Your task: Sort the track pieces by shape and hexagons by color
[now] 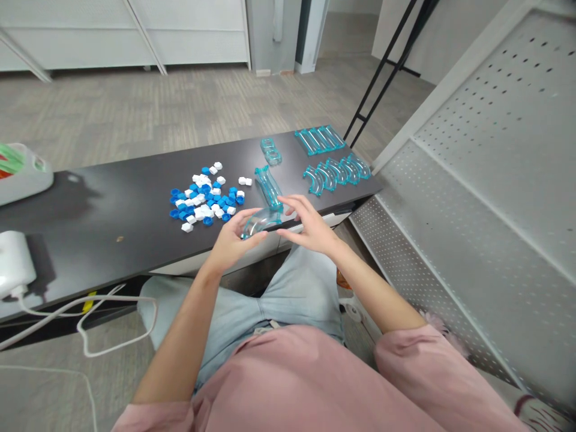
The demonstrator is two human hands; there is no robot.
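Teal-edged curved tube (261, 222) held at the front of a dark worktop (112, 204)

A seated person in a pink shirt (297, 378) and pale jeans (301, 282) holds the see-through plastic piece just above the worktop's near edge. The left hand (231, 240) has its fingers clamped on the tube's left end, thumb on the near side. The right hand (310, 225) is at the other end, fingers and thumb apart; whether they touch the plastic cannot be told. Just beyond, straight tubes (269, 187) lie close together, pointing away from the person. Farther back sit small ring-shaped pieces (270, 151). To the right, a row of curved tubes (337, 173) lies in front of a row of straight ones (320, 140). Left of the hands spreads a loose pile of blue and white caps (204, 210), with 2 white caps (245, 181) a little apart on its right. At the worktop's far left are a white container (27, 180) and a white plug-in block (15, 264) trailing a cable (112, 298).
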